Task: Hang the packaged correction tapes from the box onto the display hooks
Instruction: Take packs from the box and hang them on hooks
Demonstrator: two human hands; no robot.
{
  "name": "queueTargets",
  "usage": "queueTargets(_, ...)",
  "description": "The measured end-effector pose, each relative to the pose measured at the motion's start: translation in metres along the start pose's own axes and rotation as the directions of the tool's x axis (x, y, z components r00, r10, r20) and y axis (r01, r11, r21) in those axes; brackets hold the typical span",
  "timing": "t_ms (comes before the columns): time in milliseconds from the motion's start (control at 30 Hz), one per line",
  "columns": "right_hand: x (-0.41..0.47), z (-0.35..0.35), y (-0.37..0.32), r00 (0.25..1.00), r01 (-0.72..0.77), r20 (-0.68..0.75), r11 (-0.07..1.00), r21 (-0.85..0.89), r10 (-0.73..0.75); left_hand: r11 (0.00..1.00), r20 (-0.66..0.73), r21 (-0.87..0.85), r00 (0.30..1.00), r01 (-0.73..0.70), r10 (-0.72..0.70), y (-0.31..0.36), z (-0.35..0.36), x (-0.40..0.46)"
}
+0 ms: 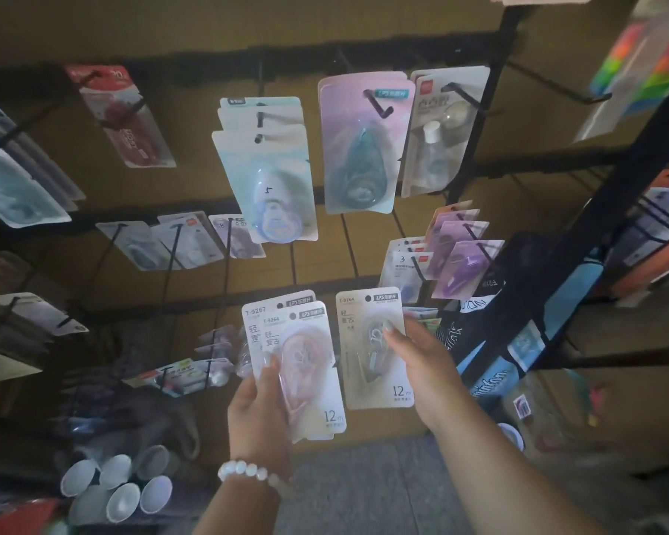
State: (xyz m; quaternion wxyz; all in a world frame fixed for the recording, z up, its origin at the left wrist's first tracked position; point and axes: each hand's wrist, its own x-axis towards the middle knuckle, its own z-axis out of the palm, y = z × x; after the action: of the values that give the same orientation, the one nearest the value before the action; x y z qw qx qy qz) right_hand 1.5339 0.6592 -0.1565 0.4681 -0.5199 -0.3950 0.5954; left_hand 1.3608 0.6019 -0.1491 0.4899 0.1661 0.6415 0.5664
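My left hand (pixel 259 415) grips a small stack of pink correction tape packs (pixel 306 364), held upright, thumb on the front. My right hand (pixel 421 364) pinches a single beige correction tape pack (pixel 371 353) by its right edge, just right of the stack. Both sit below the display hooks. Above hang light blue packs (pixel 275 187) and a purple pack with a teal tape (pixel 358 148), each on a black hook. A bare black hook (pixel 580 90) sticks out at the upper right. The box is not in view.
The black wire display rack (pixel 479 140) spans the view, with more hanging packs at left and lower right, including purple packs (pixel 464 264). Clear suction cups (pixel 120 492) lie at the lower left. A shelf with colourful stationery (pixel 649 63) stands on the right.
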Motion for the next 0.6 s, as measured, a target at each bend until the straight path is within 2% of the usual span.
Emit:
queueTargets(200, 0.016, 0.008, 0.007, 0.998, 0.050, -0.035, 0.992, -0.114, -0.054, 0.999, -0.003, -0.036, 1.000, 0.029, -0.029, -0.004, -0.003, 0.004)
queueTargets(600, 0.029, 0.004, 0.024, 0.990, 0.054, -0.121, 0.990, -0.130, -0.070, 0.997, 0.024, -0.049, 0.998, 0.063, -0.062, -0.014, 0.006, 0.006)
